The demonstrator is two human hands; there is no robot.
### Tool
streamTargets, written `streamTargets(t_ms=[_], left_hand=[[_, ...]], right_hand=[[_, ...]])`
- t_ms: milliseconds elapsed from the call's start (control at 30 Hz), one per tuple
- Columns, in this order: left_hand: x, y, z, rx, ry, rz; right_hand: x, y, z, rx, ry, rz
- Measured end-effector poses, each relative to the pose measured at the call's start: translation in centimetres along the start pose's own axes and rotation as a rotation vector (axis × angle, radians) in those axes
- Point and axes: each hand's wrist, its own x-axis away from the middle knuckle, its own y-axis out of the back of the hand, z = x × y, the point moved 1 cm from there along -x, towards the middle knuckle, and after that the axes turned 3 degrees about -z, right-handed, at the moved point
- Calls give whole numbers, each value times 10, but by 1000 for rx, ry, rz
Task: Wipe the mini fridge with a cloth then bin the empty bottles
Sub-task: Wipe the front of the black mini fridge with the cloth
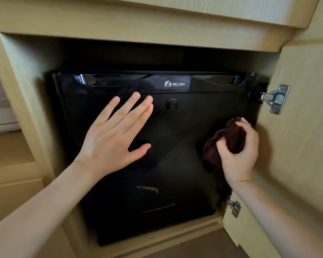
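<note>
A black mini fridge (pixel 175 164) with a WELLWAY logo and a round lock sits closed inside a light wooden cabinet. My left hand (pixel 114 138) lies flat on the upper left of its door, fingers spread. My right hand (pixel 239 151) is closed on a bunched dark brown cloth (pixel 229 135), pressed against the right side of the door. Two pale streaks mark the lower door. No bottles are in view.
The wooden cabinet door (pixel 302 127) stands open at the right, hung on two metal hinges (pixel 276 98). A cabinet frame (pixel 35 108) borders the fridge on the left, with a shelf and a white object (pixel 0 116) beyond it.
</note>
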Motion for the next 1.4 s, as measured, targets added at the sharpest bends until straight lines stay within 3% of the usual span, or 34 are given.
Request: streamTargets(t_ms=[200, 367, 467, 600, 667, 733, 833, 900, 967, 1133, 1233, 1400], left_hand=[[0, -3, 0, 17, 6, -15], [3, -6, 2, 27, 10, -40], [3, -6, 2, 32, 22, -43], [3, -4, 1, 31, 16, -32], [2, -2, 0, 33, 18, -21], [1, -2, -1, 37, 21, -12], [1, -4, -3, 44, 14, -19], [2, -6, -2, 36, 7, -35], [3, -8, -1, 29, 8, -50], [3, -7, -1, 32, 15, -71], [3, -6, -1, 35, 16, -74], [3, -10, -1, 37, 9, -78]], right_hand=[[45, -40, 47, 8, 223, 318], [39, -33, 34, 15, 286, 422], [25, -15, 9, 0, 167, 313], [18, 0, -18, -56, -80, 2], [23, -4, -15, -58, -148, -73], [27, -11, -4, -26, -85, -52], [34, -24, 18, -9, 136, 146], [41, -29, 27, -23, 130, 237], [46, -28, 26, -57, 7, 214], [74, -8, -4, -107, -512, -77], [87, 0, -12, -100, -711, -85], [17, -15, 13, -157, -475, -190]])
